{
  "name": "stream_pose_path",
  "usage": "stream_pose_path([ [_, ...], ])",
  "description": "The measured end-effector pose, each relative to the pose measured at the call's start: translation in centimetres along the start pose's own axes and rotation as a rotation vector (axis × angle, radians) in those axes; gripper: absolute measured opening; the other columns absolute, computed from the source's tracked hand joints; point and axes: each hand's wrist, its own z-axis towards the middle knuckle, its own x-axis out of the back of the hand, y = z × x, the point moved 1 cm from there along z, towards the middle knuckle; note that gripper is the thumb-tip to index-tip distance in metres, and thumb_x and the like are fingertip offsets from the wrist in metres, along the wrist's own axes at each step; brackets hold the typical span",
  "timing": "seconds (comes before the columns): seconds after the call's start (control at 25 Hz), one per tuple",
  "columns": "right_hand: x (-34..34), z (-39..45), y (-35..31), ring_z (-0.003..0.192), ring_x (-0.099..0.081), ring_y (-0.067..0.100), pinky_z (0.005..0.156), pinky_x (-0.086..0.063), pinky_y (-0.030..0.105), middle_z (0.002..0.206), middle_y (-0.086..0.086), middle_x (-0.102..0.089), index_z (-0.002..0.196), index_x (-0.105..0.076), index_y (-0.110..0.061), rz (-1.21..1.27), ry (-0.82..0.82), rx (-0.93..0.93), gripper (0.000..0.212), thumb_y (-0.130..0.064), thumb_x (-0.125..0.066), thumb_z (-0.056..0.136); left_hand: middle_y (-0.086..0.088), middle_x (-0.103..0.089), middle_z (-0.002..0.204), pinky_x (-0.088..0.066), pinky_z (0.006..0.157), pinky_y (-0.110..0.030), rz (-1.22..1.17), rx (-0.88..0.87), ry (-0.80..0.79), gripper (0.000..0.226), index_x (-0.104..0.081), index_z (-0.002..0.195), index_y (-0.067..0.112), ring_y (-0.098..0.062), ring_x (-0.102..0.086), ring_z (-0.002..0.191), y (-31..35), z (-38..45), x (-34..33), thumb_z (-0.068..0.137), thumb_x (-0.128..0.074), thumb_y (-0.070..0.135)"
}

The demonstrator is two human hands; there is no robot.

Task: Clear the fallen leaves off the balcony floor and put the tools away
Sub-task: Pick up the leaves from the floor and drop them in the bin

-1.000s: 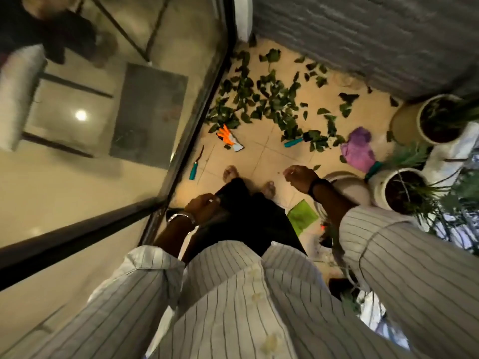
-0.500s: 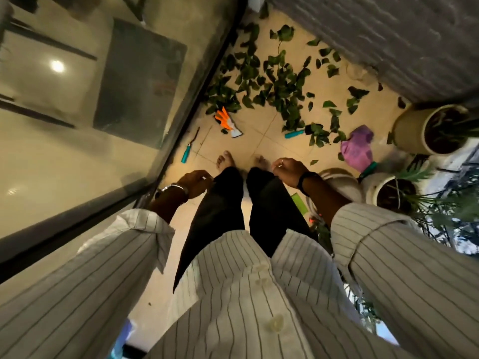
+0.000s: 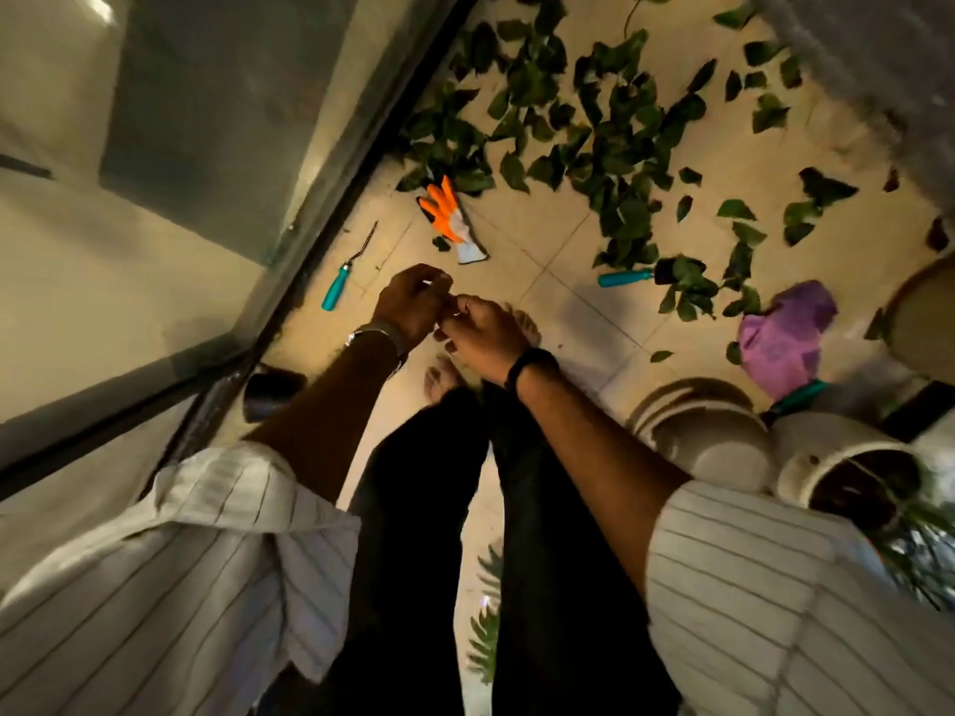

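- Head view looks straight down at a beige tiled balcony floor [image 3: 548, 250]; landmark = orange-and-white work glove [image 3: 450, 219] lying flat on the tiles.
- Dark-framed glass sliding door [image 3: 330, 198] runs diagonally, left of the glove.
- Teal-handled hand tool with a thin bent metal tip [image 3: 345, 271] lies left of and nearer the person than the glove, just beside the door track.
- Left hand [image 3: 413, 304], metal watch on the wrist, hangs in the air on the near side of the glove; fingers curled in, tips meeting the right hand. Cannot tell if it pinches anything.
- Right hand [image 3: 483, 335], dark band on the wrist, touches the left hand at the fingertips, fingers also curled. What it holds, if anything, is too small to tell.
- Bare feet and black trousers [image 3: 424, 488] sit under the hands.
- Scattered dark green fallen leaves [image 3: 594, 121] cover the floor beyond and right of the glove, some touching its fingers.
- Second teal-handled tool [image 3: 628, 277] lies right of the glove, its head buried under leaves.
- Crumpled purple cloth [image 3: 783, 335] lies far right of the glove.
- Stacked cream round pots [image 3: 708, 436] and a white pot with soil [image 3: 847, 467] stand right of and nearer than the glove.
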Motion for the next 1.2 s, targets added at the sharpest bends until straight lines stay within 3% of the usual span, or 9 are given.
stream_pose_path([
  [0.12, 3.2, 6.5, 4.6, 0.107, -0.064, 0.025, 0.095, -0.051, 0.036, 0.116, 0.003, -0.071, 0.116, -0.064, -0.024, -0.319, -0.020, -0.043, 0.028, -0.040, -0.050, 0.097, -0.004, -0.075, 0.093, -0.051, 0.070, -0.030, 0.075, -0.008, -0.021, 0.021, -0.066, 0.109, 0.017, -0.021, -0.071, 0.078, -2.2, 5.8, -2.6, 0.098, -0.053, 0.031],
  [0.24, 5.4, 13.8, 11.1, 0.113, -0.059, 0.030, 0.084, -0.042, 0.029, 0.122, 0.007, -0.066, 0.119, -0.063, -0.022, -0.580, -0.027, -0.145, 0.030, -0.038, -0.050, 0.098, -0.005, -0.075, 0.099, -0.058, 0.083, -0.040, 0.139, -0.059, 0.053, 0.038, -0.067, 0.106, 0.023, -0.029, -0.072, 0.088, -6.0, 14.5, -4.0, 0.083, -0.054, 0.050],
  [0.32, 5.8, 19.0, 14.4, 0.115, -0.060, 0.031, 0.085, -0.043, 0.030, 0.121, 0.008, -0.067, 0.116, -0.064, -0.023, -0.671, -0.076, -0.098, 0.026, -0.037, -0.052, 0.097, -0.006, -0.074, 0.100, -0.057, 0.087, -0.043, 0.156, -0.107, 0.141, 0.045, -0.067, 0.107, 0.025, -0.032, -0.071, 0.093, -8.7, 20.2, -5.0, 0.078, -0.051, 0.055],
  [0.48, 7.2, 28.9, 17.2, 0.115, -0.061, 0.028, 0.097, -0.049, 0.034, 0.124, 0.007, -0.067, 0.124, -0.063, -0.024, -0.865, -0.152, 0.067, 0.030, -0.035, -0.056, 0.097, -0.008, -0.073, 0.109, -0.046, 0.078, -0.030, 0.327, -0.256, 0.305, 0.037, -0.056, 0.130, 0.024, -0.034, -0.066, 0.100, -11.9, 28.7, -6.7, 0.093, -0.054, 0.029],
  [0.64, 8.6, 35.1, 16.3, 0.117, -0.059, 0.024, 0.094, -0.045, 0.029, 0.128, 0.004, -0.065, 0.131, -0.060, -0.022, -0.919, -0.054, 0.209, 0.033, -0.030, -0.053, 0.100, -0.013, -0.068, 0.118, -0.051, 0.086, -0.038, 0.128, -0.161, 0.475, 0.057, -0.050, 0.130, 0.019, -0.035, -0.064, 0.105, -12.5, 36.7, -7.6, 0.088, -0.061, 0.057],
  [0.76, 8.7, 37.1, 13.9, 0.115, -0.060, 0.022, 0.091, -0.045, 0.028, 0.125, 0.002, -0.066, 0.132, -0.060, -0.025, -1.024, -0.020, 0.312, 0.034, -0.031, -0.049, 0.100, -0.016, -0.062, 0.128, -0.050, 0.093, -0.042, 0.122, -0.147, 0.470, 0.070, -0.052, 0.130, 0.011, -0.036, -0.059, 0.116, -11.2, 38.6, -7.5, 0.086, -0.062, 0.065],
  [0.88, 9.0, 37.3, 12.2, 0.112, -0.062, 0.021, 0.092, -0.047, 0.031, 0.121, 0.002, -0.068, 0.131, -0.060, -0.024, -1.099, 0.043, 0.384, 0.034, -0.034, -0.051, 0.100, -0.016, -0.064, 0.120, -0.052, 0.084, -0.038, 0.286, -0.239, 0.453, 0.047, -0.058, 0.120, 0.009, -0.036, -0.061, 0.109, -10.9, 39.1, -6.2, 0.090, -0.064, 0.045],
  [1.04, 8.7, 36.3, 12.1, 0.113, -0.062, 0.020, 0.094, -0.047, 0.032, 0.121, 0.002, -0.067, 0.131, -0.061, -0.021, -1.109, 0.060, 0.427, 0.035, -0.034, -0.052, 0.100, -0.009, -0.066, 0.102, -0.059, 0.070, -0.036, 0.334, -0.492, 0.140, 0.025, -0.061, 0.111, 0.010, -0.024, -0.066, 0.088, -7.3, 34.9, -1.4, 0.096, -0.064, 0.030],
  [1.2, 8.1, 36.0, 13.0, 0.113, -0.060, 0.019, 0.097, -0.047, 0.033, 0.123, -0.001, -0.065, 0.129, -0.061, -0.024, -1.091, -0.011, 0.407, 0.034, -0.039, -0.052, 0.100, 0.002, -0.063, 0.084, -0.050, 0.059, -0.029, 0.954, -0.721, 0.017, 0.003, -0.060, 0.095, 0.021, -0.020, -0.061, 0.074, -4.5, 27.4, 4.8, 0.097, -0.060, 0.023],
])
